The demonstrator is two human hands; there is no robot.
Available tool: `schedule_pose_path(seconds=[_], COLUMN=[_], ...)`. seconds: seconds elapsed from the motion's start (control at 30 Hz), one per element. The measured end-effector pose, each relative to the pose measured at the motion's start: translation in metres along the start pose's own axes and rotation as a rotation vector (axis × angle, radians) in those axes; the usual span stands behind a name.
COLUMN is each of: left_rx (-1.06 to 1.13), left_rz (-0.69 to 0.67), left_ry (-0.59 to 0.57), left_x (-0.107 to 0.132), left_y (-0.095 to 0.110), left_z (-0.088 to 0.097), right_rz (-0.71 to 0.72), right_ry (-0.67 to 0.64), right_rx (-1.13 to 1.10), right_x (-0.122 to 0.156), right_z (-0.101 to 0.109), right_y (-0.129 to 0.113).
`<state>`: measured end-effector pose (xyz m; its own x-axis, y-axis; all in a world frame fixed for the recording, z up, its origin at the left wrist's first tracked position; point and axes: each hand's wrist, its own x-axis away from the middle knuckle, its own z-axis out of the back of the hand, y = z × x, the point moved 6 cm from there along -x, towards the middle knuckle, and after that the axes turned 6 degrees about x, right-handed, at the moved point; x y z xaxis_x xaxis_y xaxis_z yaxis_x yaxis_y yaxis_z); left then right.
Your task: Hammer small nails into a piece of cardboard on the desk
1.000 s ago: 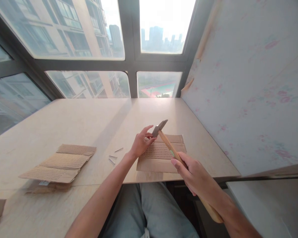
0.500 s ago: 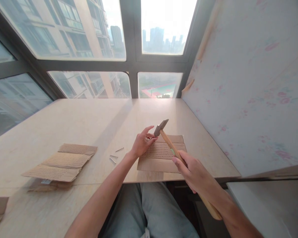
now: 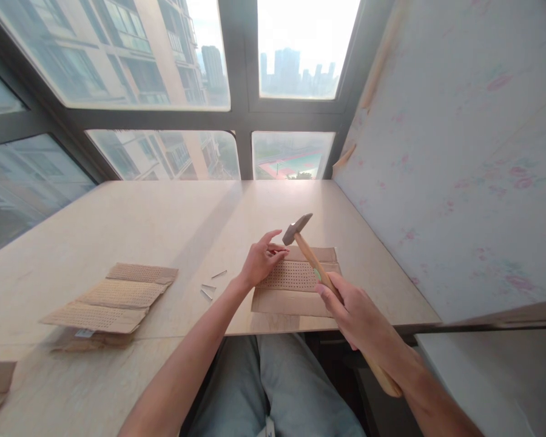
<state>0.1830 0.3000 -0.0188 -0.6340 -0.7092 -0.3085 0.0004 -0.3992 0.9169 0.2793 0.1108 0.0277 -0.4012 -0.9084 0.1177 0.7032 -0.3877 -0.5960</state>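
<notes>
My right hand (image 3: pixel 352 315) grips the wooden handle of a hammer (image 3: pixel 306 247), whose metal head hangs just above my left fingertips. My left hand (image 3: pixel 260 261) rests on the far left corner of a perforated cardboard sheet (image 3: pixel 295 285) on the table, fingers pinched together on something too small to make out. The sheet lies flat near the table's front edge, between my two hands.
A few loose nails (image 3: pixel 209 285) lie left of the sheet. A stack of folded perforated cardboard (image 3: pixel 109 300) sits further left on the wooden table (image 3: pixel 164 224). Windows run along the back; a pale board (image 3: pixel 459 152) stands on the right.
The hammer head has risen slightly and drifted right, away from my left fingers. My left hand has stayed in place on the sheet.
</notes>
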Motion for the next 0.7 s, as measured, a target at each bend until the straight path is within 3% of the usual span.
schedule_pose_path(seconds=[0.17, 0.7], left_rx=[0.056, 0.091], left_rz=[0.002, 0.032], left_ry=[-0.017, -0.019], left_x=[-0.0001, 0.0000], left_y=[-0.0025, -0.0045], left_z=[-0.0018, -0.0019], right_rz=[-0.007, 0.001], right_ry=[-0.042, -0.010], right_rx=[0.039, 0.057], right_x=[-0.0003, -0.0017], right_z=[-0.0022, -0.0019], right_y=[0.0014, 0.0004])
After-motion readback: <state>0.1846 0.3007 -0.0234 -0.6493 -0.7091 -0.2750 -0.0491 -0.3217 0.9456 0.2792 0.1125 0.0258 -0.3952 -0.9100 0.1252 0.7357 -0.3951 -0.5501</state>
